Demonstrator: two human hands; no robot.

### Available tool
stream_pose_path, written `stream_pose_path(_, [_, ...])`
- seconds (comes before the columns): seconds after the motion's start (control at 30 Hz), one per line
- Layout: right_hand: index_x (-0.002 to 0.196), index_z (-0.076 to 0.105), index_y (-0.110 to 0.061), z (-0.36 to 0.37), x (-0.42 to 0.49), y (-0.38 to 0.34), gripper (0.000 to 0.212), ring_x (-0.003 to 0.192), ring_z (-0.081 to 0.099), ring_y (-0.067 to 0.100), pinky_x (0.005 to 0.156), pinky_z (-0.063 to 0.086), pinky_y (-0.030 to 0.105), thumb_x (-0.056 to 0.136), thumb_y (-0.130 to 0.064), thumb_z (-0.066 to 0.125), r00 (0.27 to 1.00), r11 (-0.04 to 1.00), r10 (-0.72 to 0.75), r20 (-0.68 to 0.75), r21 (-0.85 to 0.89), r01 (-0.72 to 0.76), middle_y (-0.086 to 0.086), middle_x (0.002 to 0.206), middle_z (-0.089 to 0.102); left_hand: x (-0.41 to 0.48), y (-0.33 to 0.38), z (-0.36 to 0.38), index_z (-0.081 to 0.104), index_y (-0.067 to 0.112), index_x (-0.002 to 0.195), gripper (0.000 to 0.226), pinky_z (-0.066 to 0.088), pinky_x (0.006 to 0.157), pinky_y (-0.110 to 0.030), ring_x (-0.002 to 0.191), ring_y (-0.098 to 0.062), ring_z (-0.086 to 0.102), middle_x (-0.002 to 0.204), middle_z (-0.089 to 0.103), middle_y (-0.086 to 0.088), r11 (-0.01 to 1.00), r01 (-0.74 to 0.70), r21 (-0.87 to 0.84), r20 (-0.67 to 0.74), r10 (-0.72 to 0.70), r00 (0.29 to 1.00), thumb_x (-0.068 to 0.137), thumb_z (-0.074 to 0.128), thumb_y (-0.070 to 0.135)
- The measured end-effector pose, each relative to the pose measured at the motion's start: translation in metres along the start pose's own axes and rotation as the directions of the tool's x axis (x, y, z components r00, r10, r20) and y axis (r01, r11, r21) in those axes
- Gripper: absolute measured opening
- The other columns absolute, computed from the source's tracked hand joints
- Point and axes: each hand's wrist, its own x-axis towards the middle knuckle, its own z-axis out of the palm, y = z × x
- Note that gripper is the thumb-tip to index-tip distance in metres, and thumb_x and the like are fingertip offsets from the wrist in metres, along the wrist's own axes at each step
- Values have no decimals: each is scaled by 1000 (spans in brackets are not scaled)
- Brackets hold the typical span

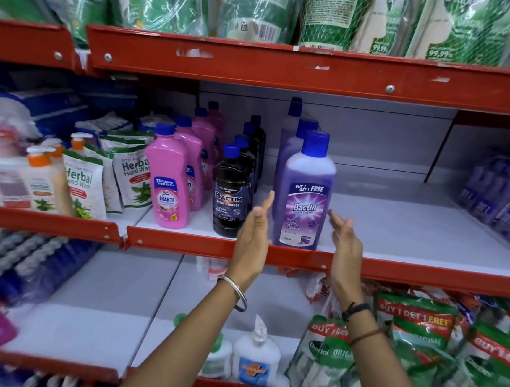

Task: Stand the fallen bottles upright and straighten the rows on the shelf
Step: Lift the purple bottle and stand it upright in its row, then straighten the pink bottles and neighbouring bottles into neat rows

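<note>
- The left hand (254, 236) is raised in front of the middle shelf (399, 224), palm flat and fingers straight, open and holding nothing; it sits just left of the front purple Bactin bottle (306, 194), and I cannot tell whether it touches it.
- The right hand (345, 241) is on the other side of that bottle, fingers loosely spread and slightly curled, also open and empty, with a small gap to the bottle's side.
- The purple Bactin bottle stands upright at the shelf's red front lip (425, 274), blue cap up, label reading "Buy 1 Get 1 Free" facing out; more purple bottles (296, 135) line up behind it.
- Just to its left a row of dark Bactin floor cleaner bottles (231, 197) stands upright, running back into the shelf.
- Further left, a row of pink Shakti bottles (168, 179) also stands upright, blue caps on.
- Herbal hand wash pouches (85, 184) lean at the far left.
- Right of the purple row the white shelf board is bare up to a blurred stack of purple packs (506, 200).
- A silver bangle (235, 293) circles the left wrist; dark bands (357, 310) circle the right.
</note>
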Motion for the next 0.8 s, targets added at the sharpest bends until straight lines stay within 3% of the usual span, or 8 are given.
stream_pose_path(0.1, [116,59,-12,20,-24,-5,42,115,54,16,101,43,35,94,-35,31,922,946,-319,-222,-15,323,-1,118,60,-1,-4,-17,40,49,128,67,26,115,-28,133,0,35,145,39,13,987,-131,-92,-332,94,939,76,12,80])
stream_pose_path(0.17, [115,59,-14,43,-38,-8,39,114,55,19,99,44,37,93,-33,32,895,899,-433,-105,23,438,-9,116,60,6,-5,-35,33,47,131,73,18,109,-13,134,5,24,153,27,8,991,-113,-72,-408,74,910,72,9,82])
stream_pose_path(0.27, [124,53,-30,84,-42,-7,49,127,49,17,108,37,36,89,-59,34,926,956,-280,252,160,246,-2,134,55,22,-11,-59,23,50,138,87,10,116,-31,141,-4,11,158,13,7,999,-40,-30,-322,29,946,62,4,88])
stream_pose_path(0.33, [128,46,-37,108,-36,-4,69,133,43,11,114,31,36,74,-80,36,938,986,-95,334,164,41,-4,143,45,31,-16,-71,20,46,141,97,8,117,-38,143,-9,11,158,14,9,1000,-9,8,-220,11,975,57,2,91])
stream_pose_path(0.47, [140,39,-23,137,-15,-6,99,132,43,10,115,30,38,65,-88,35,944,986,76,321,119,-119,-5,142,44,33,-15,-86,13,52,139,90,14,119,-46,145,-17,14,157,15,8,996,7,85,-33,-4,999,57,0,88])
stream_pose_path(0.53, [138,43,-21,140,-12,-9,87,130,47,13,110,37,35,74,-80,33,959,988,72,275,110,-106,-2,140,49,31,-14,-91,12,52,140,87,15,119,-47,144,-14,15,156,16,11,992,3,125,22,-6,1000,60,-1,86])
stream_pose_path(0.67, [134,46,-12,138,-15,-4,57,121,53,15,90,47,12,96,-48,24,972,984,53,227,154,-90,7,134,54,27,-16,-104,16,56,137,80,14,120,-47,142,-7,15,152,19,18,994,-10,106,95,0,995,65,3,86])
stream_pose_path(0.8, [129,53,-17,136,-27,-7,86,115,58,5,94,47,16,74,-80,32,983,986,43,180,149,-71,-5,123,61,17,-17,-113,18,68,127,70,16,120,-48,145,-12,17,147,18,29,995,-19,98,143,4,990,62,3,89])
